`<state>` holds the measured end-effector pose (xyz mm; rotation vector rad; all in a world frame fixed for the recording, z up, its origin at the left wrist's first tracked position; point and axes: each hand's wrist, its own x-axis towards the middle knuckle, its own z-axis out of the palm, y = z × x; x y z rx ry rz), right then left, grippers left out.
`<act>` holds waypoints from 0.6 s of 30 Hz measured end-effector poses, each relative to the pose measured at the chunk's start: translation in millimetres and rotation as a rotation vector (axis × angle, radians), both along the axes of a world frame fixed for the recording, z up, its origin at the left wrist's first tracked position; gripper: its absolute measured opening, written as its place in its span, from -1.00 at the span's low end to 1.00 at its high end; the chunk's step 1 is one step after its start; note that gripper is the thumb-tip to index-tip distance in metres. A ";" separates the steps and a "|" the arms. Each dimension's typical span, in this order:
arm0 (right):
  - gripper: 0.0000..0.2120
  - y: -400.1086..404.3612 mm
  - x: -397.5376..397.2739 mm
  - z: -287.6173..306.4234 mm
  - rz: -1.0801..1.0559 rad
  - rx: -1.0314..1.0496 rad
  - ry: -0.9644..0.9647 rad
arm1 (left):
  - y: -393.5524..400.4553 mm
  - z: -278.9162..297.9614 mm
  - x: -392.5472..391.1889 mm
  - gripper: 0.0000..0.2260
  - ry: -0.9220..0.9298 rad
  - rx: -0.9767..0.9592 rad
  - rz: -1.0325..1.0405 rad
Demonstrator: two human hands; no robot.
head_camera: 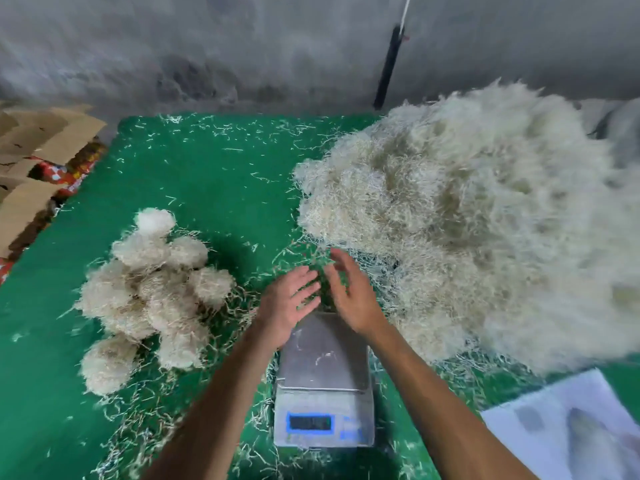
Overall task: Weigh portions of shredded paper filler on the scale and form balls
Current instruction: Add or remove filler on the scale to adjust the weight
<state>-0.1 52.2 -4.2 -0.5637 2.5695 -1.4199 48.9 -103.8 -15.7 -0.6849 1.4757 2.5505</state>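
I read this as the gap between 2 portions: the scale pan looks bare apart from a few stray strands, and neither hand carries a clump, so the step in hand seems to be fetching the next portion of filler.

Going from the left, the cardboard boxes [41, 161] sit off the edge of the green table [214, 174]. Next come the finished balls [152, 289], roughly 10 of them heaped together, lying well to the left of my hands and touching neither.

My left hand [289, 306] hovers over the far edge of the scale [323, 379], fingers spread and nearly straight, holding nothing I can make out. A thin scatter of loose strands lies on the table just beyond its fingertips. My right hand [353, 296] is just beside it, palm turned inward toward the left, fingers relaxed and a little blurred, also holding nothing.

The scale's display [309, 422] is too blurred to read, so I cannot tell what weight it shows.

The big filler pile [467, 220] rises to the right, its near edge close to my right hand but apart from it. The next move, I judge, calls for reaching right into that pile, pulling off a modest clump, and setting it on the pan. A white sheet [568, 427] lies at the lower right.
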 end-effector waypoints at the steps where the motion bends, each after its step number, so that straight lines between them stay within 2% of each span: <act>1: -0.48 26.4 -3.1 -5.5 -0.056 0.009 -0.008 | 18.0 -5.2 -7.8 -0.75 0.015 -0.050 -0.036; 5: -0.50 122.1 -14.6 -35.7 -0.215 0.124 -0.020 | 77.9 -21.5 -33.3 -0.82 0.029 -0.335 -0.096; 8: -0.43 167.0 -22.9 -58.2 -0.254 0.271 -0.065 | 109.0 -31.3 -48.6 -0.70 0.133 -0.755 -0.254; 11: -0.20 183.1 -23.4 -82.5 -0.086 0.630 -0.167 | 132.6 -43.1 -62.1 -0.55 0.136 -1.019 -0.479; 13: -0.13 181.5 -17.4 -100.2 0.016 0.820 -0.203 | 143.9 -53.6 -69.4 -0.45 0.096 -1.168 -0.685; 16: -0.18 173.6 -11.4 -117.3 0.045 0.926 -0.141 | 156.7 -68.3 -76.9 -0.39 0.037 -1.360 -0.894; 18: -0.30 168.3 -12.0 -121.4 0.006 0.877 -0.112 | 164.0 -75.4 -81.2 -0.31 -0.006 -1.343 -0.853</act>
